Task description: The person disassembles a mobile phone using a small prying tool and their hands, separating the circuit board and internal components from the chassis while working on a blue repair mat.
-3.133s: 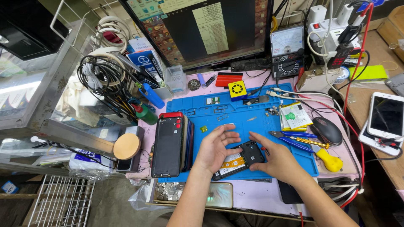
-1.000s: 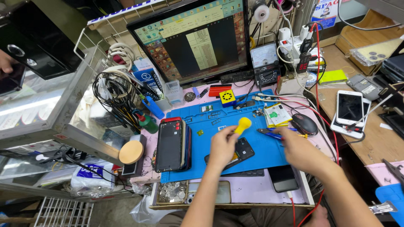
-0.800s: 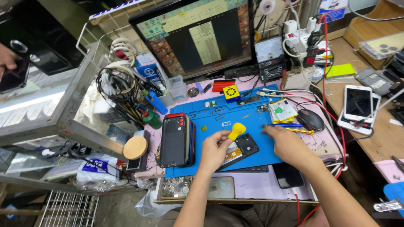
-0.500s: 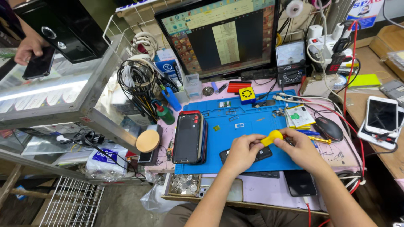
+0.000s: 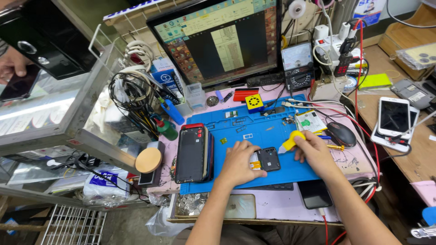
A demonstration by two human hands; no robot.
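A small black phone module (image 5: 268, 159), squarish with round lens openings and a yellow-orange patch at its left edge, is seen lying flat on a blue repair mat (image 5: 254, 136). It is pinned down by the left hand (image 5: 240, 163), whose fingers are spread and pressed on its left side rather than wrapped around it. Just to the right of the part, the right hand (image 5: 313, 152) is closed around a yellow-handled screwdriver (image 5: 290, 141), with the tip pointed down and left towards the module's upper right corner; whether tip and part touch cannot be told.

The module is judged light, stiff and fragile, with exposed lenses and probably thin connectors, so it is best held by its outer edges, with the lens faces and the yellow patch left untouched. On the smooth mat it may slide unless steadied.

To the left of the left hand a stack of phones (image 5: 194, 153) with a red-edged case is seen, black backs up. Beyond the right hand a black mouse (image 5: 341, 134) and a small green-labelled pack (image 5: 309, 121) are placed. Farther from both hands a monitor (image 5: 218, 41) is lit, and a yellow cube (image 5: 254, 102) sits at the mat's far edge. A white phone (image 5: 393, 117) lies well to the right
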